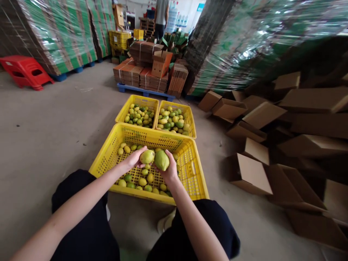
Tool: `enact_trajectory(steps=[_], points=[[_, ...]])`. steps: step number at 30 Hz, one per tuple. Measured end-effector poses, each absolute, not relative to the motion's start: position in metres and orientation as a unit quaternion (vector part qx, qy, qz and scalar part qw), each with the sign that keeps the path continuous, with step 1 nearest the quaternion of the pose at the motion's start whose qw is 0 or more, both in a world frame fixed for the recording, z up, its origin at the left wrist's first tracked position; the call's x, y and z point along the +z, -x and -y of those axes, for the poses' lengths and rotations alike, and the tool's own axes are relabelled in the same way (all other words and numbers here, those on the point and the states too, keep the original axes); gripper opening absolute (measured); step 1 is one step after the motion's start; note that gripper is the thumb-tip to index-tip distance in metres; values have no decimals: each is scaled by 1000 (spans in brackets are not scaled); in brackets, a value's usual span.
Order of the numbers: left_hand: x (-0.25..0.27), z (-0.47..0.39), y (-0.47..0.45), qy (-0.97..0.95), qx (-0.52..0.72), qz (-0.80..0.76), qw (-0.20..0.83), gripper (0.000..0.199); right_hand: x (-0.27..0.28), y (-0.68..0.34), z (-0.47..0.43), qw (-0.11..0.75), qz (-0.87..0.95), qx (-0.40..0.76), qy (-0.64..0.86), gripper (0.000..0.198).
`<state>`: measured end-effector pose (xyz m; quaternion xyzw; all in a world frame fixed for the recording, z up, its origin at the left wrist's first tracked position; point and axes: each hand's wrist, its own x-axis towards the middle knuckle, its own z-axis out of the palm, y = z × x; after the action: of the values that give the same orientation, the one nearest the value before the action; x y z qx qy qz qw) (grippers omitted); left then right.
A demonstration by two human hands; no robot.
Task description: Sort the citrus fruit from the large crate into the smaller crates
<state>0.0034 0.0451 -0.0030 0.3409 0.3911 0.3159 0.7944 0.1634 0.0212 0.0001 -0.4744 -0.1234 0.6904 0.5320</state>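
Green fruit point(162, 160), lengthwise up the view

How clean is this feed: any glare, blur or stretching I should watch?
Head view: white glare streaks the plastic-wrapped stack at right; same view, cardboard boxes towards the right edge look stretched and soft; the fruits in the left hand and right hand look clearer.

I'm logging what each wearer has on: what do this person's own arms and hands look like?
The left hand and right hand are bare, with no gloves showing. The left forearm and right forearm are uncovered too: no sleeve, watch or bracelet can be seen. Below them, the person wears dark trousers.
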Motion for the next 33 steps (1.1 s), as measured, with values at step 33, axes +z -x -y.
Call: enact_trajectory(steps=[33], points=[[14, -39, 4, -473, 486, -371, 635, 54, 7, -177, -12, 573, 452, 496, 471, 50]])
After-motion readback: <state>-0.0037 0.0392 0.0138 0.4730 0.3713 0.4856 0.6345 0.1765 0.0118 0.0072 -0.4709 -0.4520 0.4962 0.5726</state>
